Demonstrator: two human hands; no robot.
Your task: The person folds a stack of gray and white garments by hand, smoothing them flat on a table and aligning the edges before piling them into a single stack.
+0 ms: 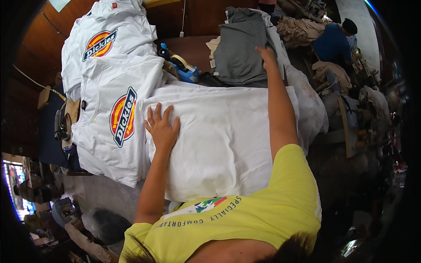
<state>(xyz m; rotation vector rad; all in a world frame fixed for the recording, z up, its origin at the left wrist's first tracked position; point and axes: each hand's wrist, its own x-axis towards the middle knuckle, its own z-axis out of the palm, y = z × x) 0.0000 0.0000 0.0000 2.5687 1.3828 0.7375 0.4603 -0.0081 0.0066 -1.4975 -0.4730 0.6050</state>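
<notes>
In front of me a white cloth garment (215,140) lies spread over the table, with soft creases across its middle. My left hand (162,129) rests flat on its left part, fingers spread. Stretched far forward, my right hand (265,58) is at the right edge of a pile of folded dark grey garments (239,48). Its fingers are extended and seem to touch the grey cloth; nothing shows in its grip. Beside my left hand lies a white T-shirt (98,118) with a red, yellow and navy print on its chest.
More printed white T-shirts (131,26) are heaped at the back left. A blue tape dispenser (187,73) stands behind the white garment. Clear plastic wrapping (311,103) hangs at the table's right side. Farther right, a person in a blue top (331,44) sits among beige cloth (298,30).
</notes>
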